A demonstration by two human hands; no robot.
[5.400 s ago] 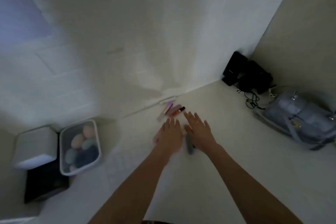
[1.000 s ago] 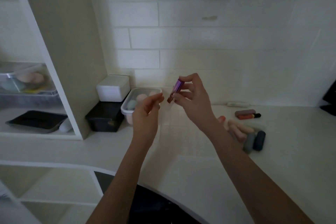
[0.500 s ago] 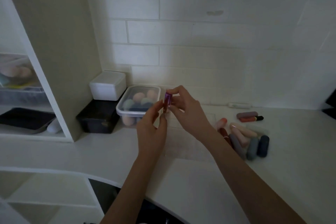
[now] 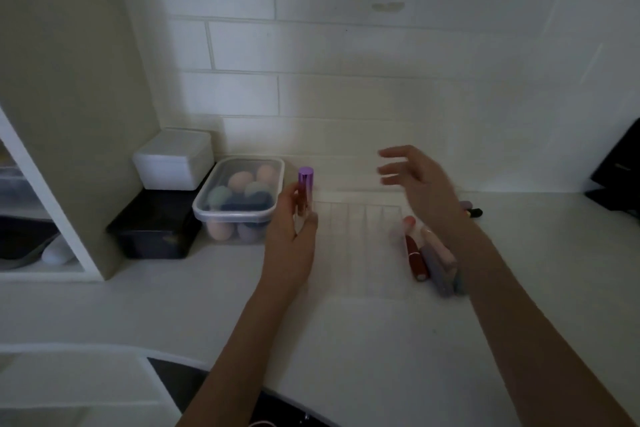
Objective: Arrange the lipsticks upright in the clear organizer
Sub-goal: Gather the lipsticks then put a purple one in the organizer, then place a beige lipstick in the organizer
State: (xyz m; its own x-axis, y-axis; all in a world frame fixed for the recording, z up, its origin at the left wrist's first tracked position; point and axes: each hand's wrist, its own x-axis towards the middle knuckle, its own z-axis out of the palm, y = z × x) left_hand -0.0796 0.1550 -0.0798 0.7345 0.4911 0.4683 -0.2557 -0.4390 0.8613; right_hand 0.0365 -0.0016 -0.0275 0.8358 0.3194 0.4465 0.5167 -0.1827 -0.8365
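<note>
One purple-capped lipstick (image 4: 305, 191) upright, gripped by left hand (image 4: 290, 236) at clear organizer's (image 4: 349, 246) left edge | right hand (image 4: 420, 189) released, blurred, above it | organizer barely visible | loose lipsticks (image 4: 427, 262) partly hidden behind right forearm on surface (image 4: 346, 340)

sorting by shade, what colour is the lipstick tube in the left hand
Purple cap fading to red lower down on the lipstick tube, held upright in the left hand; head view.

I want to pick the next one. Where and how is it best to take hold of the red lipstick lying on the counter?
Probably pinch the red lipstick across its middle, coming from above. It lies flat with its left side free, while other tubes crowd its right side. The right hand hovers open nearby.
</note>
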